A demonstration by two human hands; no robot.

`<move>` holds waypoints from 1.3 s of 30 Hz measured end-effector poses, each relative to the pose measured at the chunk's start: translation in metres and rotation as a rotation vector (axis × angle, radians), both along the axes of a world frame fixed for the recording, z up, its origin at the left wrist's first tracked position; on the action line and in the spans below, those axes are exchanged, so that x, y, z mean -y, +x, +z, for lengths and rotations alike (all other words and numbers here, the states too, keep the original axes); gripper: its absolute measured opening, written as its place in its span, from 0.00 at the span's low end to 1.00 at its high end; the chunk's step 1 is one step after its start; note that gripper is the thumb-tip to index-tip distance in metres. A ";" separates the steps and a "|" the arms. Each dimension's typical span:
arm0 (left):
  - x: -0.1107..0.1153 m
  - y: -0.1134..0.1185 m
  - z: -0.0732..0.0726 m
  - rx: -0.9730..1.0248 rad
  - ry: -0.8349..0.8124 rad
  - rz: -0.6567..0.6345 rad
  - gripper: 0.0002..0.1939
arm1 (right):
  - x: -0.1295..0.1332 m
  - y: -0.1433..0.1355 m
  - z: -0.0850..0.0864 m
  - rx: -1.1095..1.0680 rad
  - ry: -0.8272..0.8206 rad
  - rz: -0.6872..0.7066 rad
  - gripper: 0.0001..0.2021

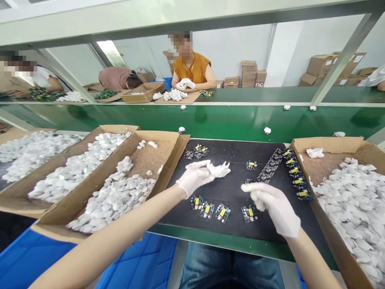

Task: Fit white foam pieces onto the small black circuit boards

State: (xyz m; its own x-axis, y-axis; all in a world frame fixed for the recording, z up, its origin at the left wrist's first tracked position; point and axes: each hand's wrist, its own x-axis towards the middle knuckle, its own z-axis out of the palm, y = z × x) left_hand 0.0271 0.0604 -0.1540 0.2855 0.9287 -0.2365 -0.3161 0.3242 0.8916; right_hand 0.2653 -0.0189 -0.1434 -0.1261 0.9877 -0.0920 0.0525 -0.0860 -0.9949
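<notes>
My left hand (pixel 195 176), in a white glove, reaches over the black mat. Its thumb and fingers close on a white crumpled lump (pixel 221 170) with thin pointed ends; whether it is one piece or several I cannot tell. My right hand (pixel 275 206), also gloved, hovers at the right side of the mat, index finger stretched out and the others loosely bent, with nothing visible in it. Just under its fingers lies a small circuit board (pixel 249 214) with a yellow part. More boards (pixel 207 209) lie below my left hand, and another board (pixel 251 165) lies between the hands farther back.
Cardboard trays (pixel 168 141) of white pieces flank the black mat (pixel 192 226), with another tray (pixel 331 143) at right. Rows of boards (pixel 296 176) line the mat's right side. Beyond runs a green belt (pixel 222 118) carrying wrapped boards. Co-workers (pixel 192 70) sit opposite.
</notes>
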 end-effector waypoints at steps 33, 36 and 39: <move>0.002 -0.004 -0.008 -0.318 0.094 0.050 0.14 | -0.066 -0.073 -0.020 1.210 0.462 0.103 0.20; 0.004 -0.003 -0.004 -0.251 -0.002 0.112 0.14 | -0.066 -0.073 -0.020 1.204 0.447 0.105 0.20; 0.004 -0.005 0.001 -0.225 -0.015 0.123 0.14 | -0.066 -0.073 -0.019 1.205 0.431 0.104 0.20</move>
